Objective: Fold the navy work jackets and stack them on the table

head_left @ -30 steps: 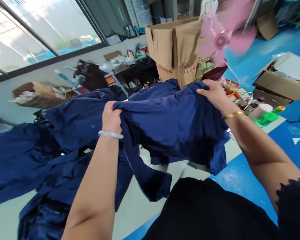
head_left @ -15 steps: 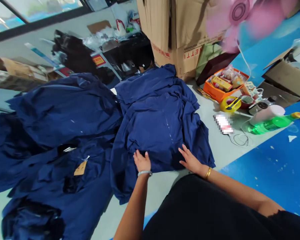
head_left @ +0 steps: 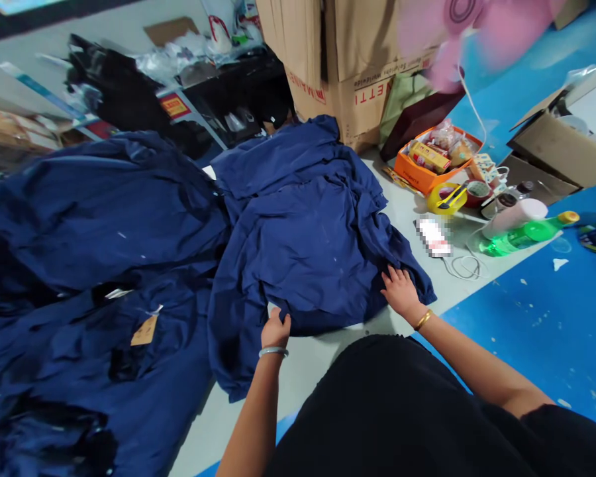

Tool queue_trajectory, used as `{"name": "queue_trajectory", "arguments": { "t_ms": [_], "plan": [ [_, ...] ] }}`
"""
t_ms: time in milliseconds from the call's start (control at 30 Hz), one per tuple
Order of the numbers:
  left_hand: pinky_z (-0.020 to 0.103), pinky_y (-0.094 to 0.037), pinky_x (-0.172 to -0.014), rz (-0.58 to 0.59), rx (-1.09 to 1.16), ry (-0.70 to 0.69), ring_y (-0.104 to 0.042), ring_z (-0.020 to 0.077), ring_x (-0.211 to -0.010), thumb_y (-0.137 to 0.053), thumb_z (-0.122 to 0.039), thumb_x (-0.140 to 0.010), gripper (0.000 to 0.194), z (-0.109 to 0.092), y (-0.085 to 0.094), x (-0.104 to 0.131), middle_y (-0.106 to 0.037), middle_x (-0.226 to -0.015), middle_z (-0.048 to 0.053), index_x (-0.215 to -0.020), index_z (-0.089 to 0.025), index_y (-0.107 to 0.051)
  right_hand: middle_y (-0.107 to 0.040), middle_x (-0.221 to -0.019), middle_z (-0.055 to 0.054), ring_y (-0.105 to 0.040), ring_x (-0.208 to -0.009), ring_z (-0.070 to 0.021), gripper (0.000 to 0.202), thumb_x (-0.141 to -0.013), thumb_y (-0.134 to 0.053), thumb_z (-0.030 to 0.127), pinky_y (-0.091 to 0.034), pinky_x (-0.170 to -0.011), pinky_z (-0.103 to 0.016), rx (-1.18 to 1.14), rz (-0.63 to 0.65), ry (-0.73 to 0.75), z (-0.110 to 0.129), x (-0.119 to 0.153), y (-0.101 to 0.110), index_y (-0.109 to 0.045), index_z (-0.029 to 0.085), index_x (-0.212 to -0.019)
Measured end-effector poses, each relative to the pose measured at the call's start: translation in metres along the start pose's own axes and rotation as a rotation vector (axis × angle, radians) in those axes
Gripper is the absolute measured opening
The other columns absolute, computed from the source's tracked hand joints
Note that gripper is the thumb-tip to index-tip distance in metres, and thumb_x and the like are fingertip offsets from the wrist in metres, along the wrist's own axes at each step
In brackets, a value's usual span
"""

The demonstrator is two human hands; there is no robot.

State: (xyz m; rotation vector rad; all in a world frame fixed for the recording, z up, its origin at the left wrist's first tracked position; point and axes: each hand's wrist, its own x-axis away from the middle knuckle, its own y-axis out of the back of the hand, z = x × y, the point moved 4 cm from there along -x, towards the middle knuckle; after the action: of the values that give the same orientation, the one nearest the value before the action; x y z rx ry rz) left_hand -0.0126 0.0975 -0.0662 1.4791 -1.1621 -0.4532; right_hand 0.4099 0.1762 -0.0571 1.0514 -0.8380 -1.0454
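A navy blue garment (head_left: 308,245) lies spread on the grey table (head_left: 328,358) in front of me, on top of other folded navy pieces. My left hand (head_left: 275,329) pinches its near hem, fingers curled on the cloth. At the garment's right near corner my right hand (head_left: 401,291) rests flat, fingers spread. A pale bracelet circles the left wrist and a gold bangle the right.
More navy garments (head_left: 99,218) are heaped to the left, one with a brown paper tag (head_left: 144,330). A big cardboard box (head_left: 347,59) stands behind. To the right are an orange tray (head_left: 430,173), yellow tape roll (head_left: 444,197), phone (head_left: 433,237), green bottle (head_left: 526,233) and a spinning pink fan (head_left: 469,20).
A second ago both hands held the garment up in the air. It now lies flat on the pile; the left hand has closed on the hem and the right slid to the right corner.
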Motion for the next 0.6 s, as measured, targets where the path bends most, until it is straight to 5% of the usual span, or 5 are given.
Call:
{"name": "queue_trajectory", "arguments": {
  "t_ms": [133,200,400,600],
  "plan": [
    [0.038,-0.055,-0.095,-0.041,0.274,0.182,-0.072,0.0296,-0.105,-0.054,-0.036,-0.091,0.037,0.019,-0.004,0.017,-0.075,-0.104,0.012,-0.12,-0.018,-0.065,-0.05,-0.16,-0.016,-0.042,-0.152,-0.0296,0.044,-0.096,-0.056,0.017,-0.039,-0.123,-0.051,-0.195,0.087,0.326,0.025,0.02,-0.018,-0.065,0.017,-0.14],
    [0.037,-0.055,-0.097,-0.075,0.33,0.253,-0.072,0.0274,-0.108,-0.054,-0.035,-0.091,0.034,0.033,-0.004,0.026,-0.075,-0.108,0.01,-0.118,-0.018,-0.065,-0.054,-0.156,-0.016,-0.048,-0.148,-0.0283,0.044,-0.097,-0.055,0.02,-0.044,-0.12,-0.049,-0.266,0.116,0.328,0.02,0.028,-0.026,-0.065,0.018,-0.14],
    [0.041,-0.054,-0.101,-0.095,0.33,0.352,-0.071,0.0303,-0.115,-0.059,-0.037,-0.09,0.04,0.064,-0.006,0.047,-0.075,-0.114,0.014,-0.124,-0.018,-0.064,-0.07,-0.132,-0.024,-0.069,-0.118,-0.033,0.05,-0.102,-0.049,0.033,-0.053,-0.104,-0.048,-0.061,0.046,-0.201,-0.036,0.013,-0.014,-0.055,0.012,-0.147],
    [0.045,-0.053,-0.103,-0.07,0.332,0.403,-0.069,0.0338,-0.121,-0.056,-0.033,-0.092,0.034,0.075,-0.018,0.061,-0.077,-0.112,0.017,-0.119,-0.018,-0.069,-0.071,-0.109,-0.033,-0.071,-0.102,-0.0395,0.05,-0.104,-0.039,0.034,-0.054,-0.091,-0.05,0.113,-0.004,-0.456,-0.062,-0.006,0.013,-0.063,-0.001,-0.13]
  ]
}}
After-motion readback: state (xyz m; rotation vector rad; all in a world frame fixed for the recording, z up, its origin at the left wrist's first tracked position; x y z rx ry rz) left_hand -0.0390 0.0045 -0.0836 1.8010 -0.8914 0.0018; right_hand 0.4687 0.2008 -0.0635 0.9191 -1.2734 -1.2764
